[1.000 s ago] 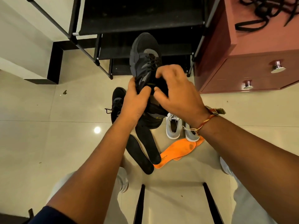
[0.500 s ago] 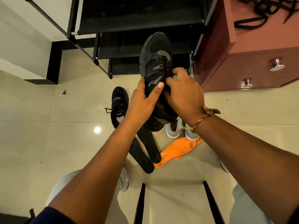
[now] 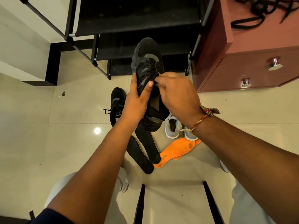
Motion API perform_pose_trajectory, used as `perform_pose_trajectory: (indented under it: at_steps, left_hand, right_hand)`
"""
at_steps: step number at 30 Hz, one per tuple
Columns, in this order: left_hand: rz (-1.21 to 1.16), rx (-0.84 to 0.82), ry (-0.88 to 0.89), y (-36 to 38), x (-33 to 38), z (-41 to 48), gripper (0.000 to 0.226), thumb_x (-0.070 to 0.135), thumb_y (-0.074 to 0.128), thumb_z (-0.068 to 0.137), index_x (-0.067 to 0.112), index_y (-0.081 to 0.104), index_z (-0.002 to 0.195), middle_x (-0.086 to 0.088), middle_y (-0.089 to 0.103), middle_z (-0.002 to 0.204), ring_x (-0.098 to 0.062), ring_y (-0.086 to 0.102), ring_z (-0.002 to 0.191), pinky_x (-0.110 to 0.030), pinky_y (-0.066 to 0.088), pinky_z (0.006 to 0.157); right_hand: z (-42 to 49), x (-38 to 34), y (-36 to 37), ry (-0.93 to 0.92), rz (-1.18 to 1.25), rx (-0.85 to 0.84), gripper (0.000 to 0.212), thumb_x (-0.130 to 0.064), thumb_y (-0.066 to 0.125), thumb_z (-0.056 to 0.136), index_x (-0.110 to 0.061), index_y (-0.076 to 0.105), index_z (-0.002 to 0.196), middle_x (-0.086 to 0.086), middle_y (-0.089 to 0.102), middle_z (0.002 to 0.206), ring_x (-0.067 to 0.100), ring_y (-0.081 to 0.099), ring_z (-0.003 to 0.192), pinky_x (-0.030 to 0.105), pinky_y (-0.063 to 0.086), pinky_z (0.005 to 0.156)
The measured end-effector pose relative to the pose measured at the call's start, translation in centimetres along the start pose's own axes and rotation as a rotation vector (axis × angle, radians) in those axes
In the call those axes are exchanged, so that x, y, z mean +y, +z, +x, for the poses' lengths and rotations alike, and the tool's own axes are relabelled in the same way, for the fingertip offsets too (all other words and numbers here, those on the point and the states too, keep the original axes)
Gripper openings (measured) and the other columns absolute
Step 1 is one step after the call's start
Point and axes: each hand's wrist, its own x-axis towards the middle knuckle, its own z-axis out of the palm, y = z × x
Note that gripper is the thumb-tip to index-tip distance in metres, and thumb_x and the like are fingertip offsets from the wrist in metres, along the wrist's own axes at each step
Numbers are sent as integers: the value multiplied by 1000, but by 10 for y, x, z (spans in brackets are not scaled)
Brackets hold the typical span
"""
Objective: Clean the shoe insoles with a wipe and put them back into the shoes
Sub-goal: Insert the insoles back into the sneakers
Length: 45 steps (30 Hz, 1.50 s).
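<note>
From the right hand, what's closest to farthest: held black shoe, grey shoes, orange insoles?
1. Held black shoe: pinched by the right hand.
2. Grey shoes: floor, below the wrist.
3. Orange insoles: floor, nearer the person.

Warm, fairly bright light leaves a round glare spot (image 3: 97,130) on the glossy cream floor tiles (image 3: 48,143) (left of centre). Deep shadow under the black metal shoe rack (image 3: 137,18); edges bow outward.
</note>
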Motion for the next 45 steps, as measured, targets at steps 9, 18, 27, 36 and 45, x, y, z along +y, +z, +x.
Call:
perform_pose_trajectory:
  at_steps: [9,18,27,36,45]
  left_hand:
    - [194,49,52,-8,-6,7,66,41,52,103,46,16,158,11,55,134,2,58,107,-20,49,88]
    - [236,153,47,-9,-6,8,58,34,44,107,44,18,158,17,52,124,2,59,103,-19,50,89]
    - [294,202,78,-12,-2,3,65,22,47,107,41,14,159,18,49,120,25,49,80,1,40,70]
    - [342,238,116,2,-18,8,72,31,50,103,39,7,160,-3,55,135,-7,56,112,-28,47,96]
    - [203,285,80,10,-2,-1,61,28,50,105,30,21,159,26,54,112,16,54,92,-5,43,74]
  right_hand:
    - [6,5,-11,220,356,-138,27,-15,74,86,-17,74,113,1,73,111,11,68,103,26,54,94]
    - [14,24,-20,579,830,-234,21,-2,77,82,-8,72,102,14,73,88,11,71,74,24,58,70]
    - [18,15,-46,892,1430,-326,14,4,68,86,-4,70,97,10,74,84,13,72,78,18,56,64]
    - [9,1,-32,919,1453,-462,15,0,61,94,-2,64,108,13,71,95,16,71,83,25,60,72]
    - [2,11,-24,472,248,-237,54,-54,75,79,-22,55,118,-7,67,99,13,65,89,30,55,74]
